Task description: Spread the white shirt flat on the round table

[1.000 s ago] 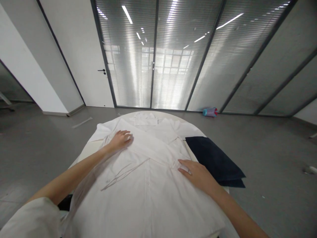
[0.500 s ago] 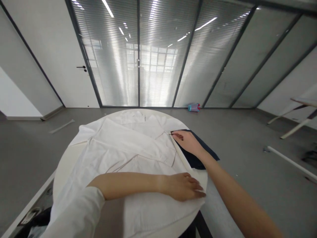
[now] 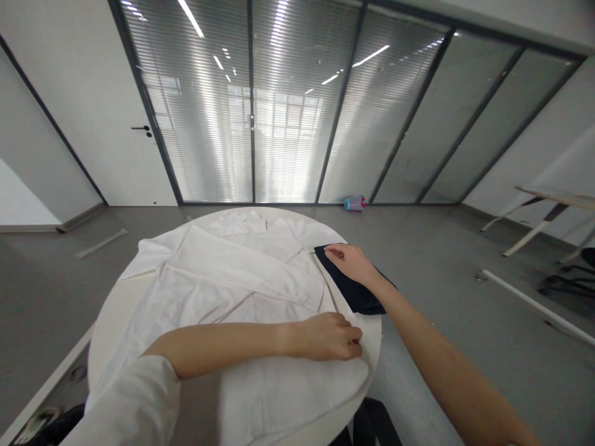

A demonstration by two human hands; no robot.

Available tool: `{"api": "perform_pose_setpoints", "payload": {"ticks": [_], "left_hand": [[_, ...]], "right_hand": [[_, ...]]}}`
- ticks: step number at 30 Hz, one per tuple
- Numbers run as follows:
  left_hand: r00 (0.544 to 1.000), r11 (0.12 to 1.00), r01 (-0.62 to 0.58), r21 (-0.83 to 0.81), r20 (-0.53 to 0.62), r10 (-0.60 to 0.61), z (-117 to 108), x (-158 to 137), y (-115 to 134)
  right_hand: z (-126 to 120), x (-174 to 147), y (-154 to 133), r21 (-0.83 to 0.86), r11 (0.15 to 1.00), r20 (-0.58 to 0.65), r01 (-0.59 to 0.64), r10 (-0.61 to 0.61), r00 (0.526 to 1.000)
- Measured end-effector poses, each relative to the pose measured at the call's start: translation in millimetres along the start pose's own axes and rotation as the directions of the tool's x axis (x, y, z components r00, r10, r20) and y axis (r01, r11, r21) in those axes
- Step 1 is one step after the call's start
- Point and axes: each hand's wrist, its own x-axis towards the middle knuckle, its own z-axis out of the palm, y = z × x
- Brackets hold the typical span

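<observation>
Under both hands: a round white table (image 3: 116, 297), almost covered by cloth.
Shirt: a white shirt (image 3: 232, 279) lies spread flat over the table, collar at the far end, its near hem hanging off the edge below the left wrist.
Sleeves: both look folded in across the body, crossing in a shallow diagonal just beyond the left fingers.
Dark cloth: a folded navy cloth (image 3: 353, 291) lies at the shirt's right side, directly under the right palm and wrist.
Left hand (image 3: 325, 337): it reaches across the body of the shirt to its right edge; fingers curl together with the thumb, pinching that edge near the hem.
Right hand (image 3: 351, 263): it rests further up the same edge, near the shoulder; fingers lie close together and bent down, tips at the seam between shirt and navy cloth. I cannot tell whether they grip the fabric or only press it.
Done, as I judge it: shirt laid out and smoothed, sleeves turned in.
Left: the right side is not yet folded over, nor the left, nor the length doubled up.
Floor: a small blue and pink bottle (image 3: 354, 203) lies by the glass wall, well beyond the fingers.
</observation>
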Motion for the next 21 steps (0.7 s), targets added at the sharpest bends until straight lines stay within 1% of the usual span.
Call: {"api": "perform_pose_setpoints", "payload": {"ticks": [4, 7, 10, 12, 14, 17, 21], "left_hand": [[0.993, 1.000, 0.003, 0.021, -0.119, 0.000, -23.1, -18.8, 10.9], [0.983, 0.999, 0.042, 0.005, -0.182, -0.041, -42.6, -36.5, 18.7], [0.978, 0.991, 0.137, -0.002, -0.158, -0.135, -57.7, -56.1, 26.1], [0.974, 0.983, 0.184, -0.007, -0.134, -0.183, -64.2, -67.7, 31.5], [0.968, 0.976, 0.216, -0.014, -0.126, -0.216, -68.8, -77.5, 37.7], [0.955, 0.963, 0.269, -0.030, -0.120, -0.271, -74.3, -90.4, 48.5], [0.929, 0.937, 0.346, -0.044, -0.122, -0.349, -81.3, -107.4, 63.8]], "right_hand": [[10.0, 27.8, 1.5, -0.045, 0.998, 0.022, -0.032, 0.033, 0.999], [24.0, 65.1, -2.0, -0.075, 0.995, 0.079, -0.068, 0.074, 0.994], [45.0, 112.4, -11.7, -0.103, 0.979, 0.140, -0.175, 0.188, 0.972], [61.1, 143.5, -19.5, -0.126, 0.960, 0.148, -0.249, 0.267, 0.952], [76.9, 169.7, -26.3, -0.143, 0.944, 0.142, -0.297, 0.317, 0.938], [97.8, 197.0, -32.3, -0.155, 0.925, 0.139, -0.348, 0.369, 0.919], [121.3, 218.4, -36.0, -0.157, 0.910, 0.143, -0.383, 0.404, 0.903]]}}
